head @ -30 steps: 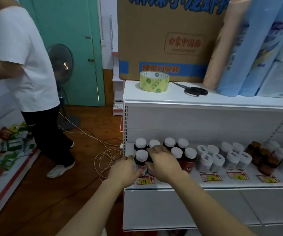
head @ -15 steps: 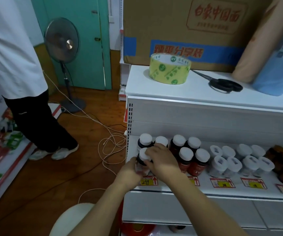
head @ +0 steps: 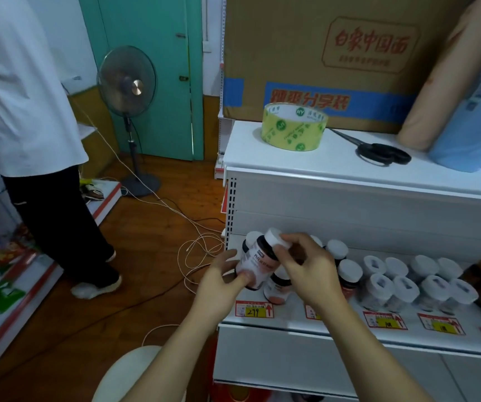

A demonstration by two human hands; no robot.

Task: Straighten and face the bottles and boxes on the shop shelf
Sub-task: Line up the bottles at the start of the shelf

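Both hands clamp one dark plastic bottle with a pink label and white cap (head: 258, 264), tilted and lifted above the white metal shelf (head: 291, 323) at its 9 o'clock end. The left hand (head: 222, 281) curls round its base; the right hand (head: 306, 271) pinches the cap. At 3 o'clock stand about eight clear white-capped jars (head: 407, 281).

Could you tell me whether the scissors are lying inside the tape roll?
No, the scissors lie on the shelf top beside the tape roll, apart from it.
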